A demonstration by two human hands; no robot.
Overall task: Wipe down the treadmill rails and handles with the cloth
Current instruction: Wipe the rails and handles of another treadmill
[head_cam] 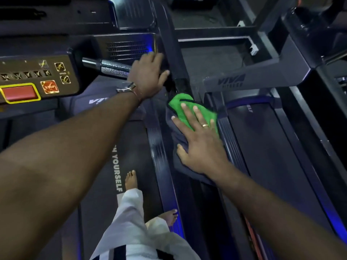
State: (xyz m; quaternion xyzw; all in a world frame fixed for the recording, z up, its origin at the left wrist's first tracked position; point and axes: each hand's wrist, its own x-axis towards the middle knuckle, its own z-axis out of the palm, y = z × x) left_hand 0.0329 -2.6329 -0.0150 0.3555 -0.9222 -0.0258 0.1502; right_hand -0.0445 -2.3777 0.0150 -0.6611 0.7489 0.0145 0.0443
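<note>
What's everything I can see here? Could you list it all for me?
Green microfibre cloth: one, green over dark grey, on the side rail, under the right hand.
Black treadmill side rail: one, black, right of the belt.
Chrome textured handle: one, silver, beside the console.
Red stop button: one, red with yellow border, console.
Neighbouring treadmill: one, black, right.
Bare feet: two, on the belt.
Left hand: on the upright post.
Right hand: flat on the cloth.

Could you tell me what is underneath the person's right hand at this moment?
The right hand lies flat on a green cloth, pressing it onto the dark handrail. Green shows beyond the fingertips; the part under the palm, and the rail surface beneath, are covered.
</note>
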